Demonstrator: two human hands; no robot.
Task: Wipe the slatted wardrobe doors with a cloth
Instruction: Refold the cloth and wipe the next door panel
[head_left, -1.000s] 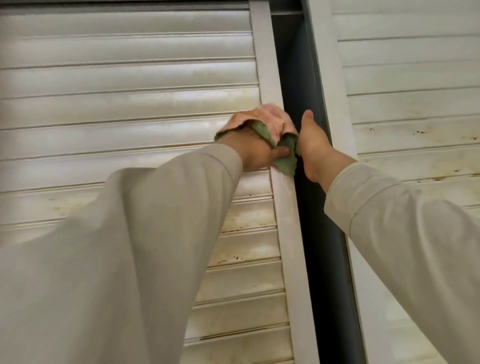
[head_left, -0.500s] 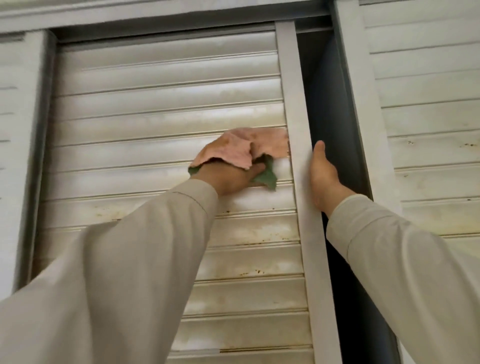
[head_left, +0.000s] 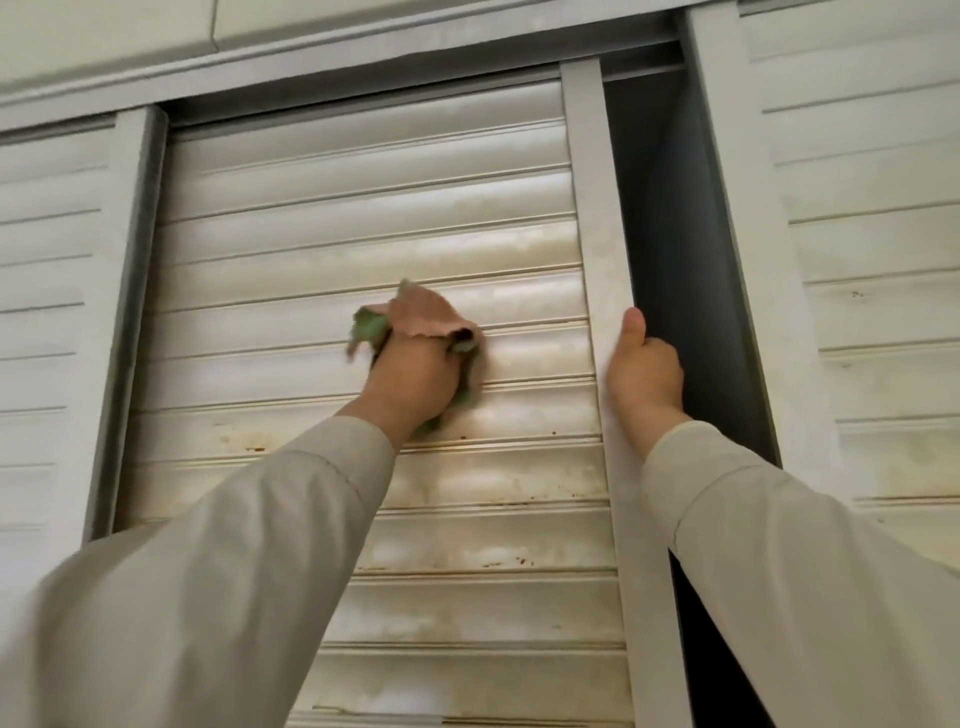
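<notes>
A white slatted wardrobe door (head_left: 363, 234) fills the middle of the head view, stained with brown marks on its lower slats. My left hand (head_left: 415, 374) presses a crumpled pink and green cloth (head_left: 423, 317) flat against a slat near the door's middle. My right hand (head_left: 644, 369) grips the door's right upright edge (head_left: 602, 291), thumb on the front, fingers wrapped behind it into the dark gap.
A second slatted door (head_left: 872, 260) stands to the right, beyond a dark open gap (head_left: 675, 260). Another slatted panel (head_left: 47, 312) lies to the left behind a grey frame post. The top track (head_left: 337, 67) runs above the doors.
My left hand has slid the cloth leftward from the door's right edge to the middle of the slats. The view has tilted up, showing the top track. My right hand keeps its hold.
</notes>
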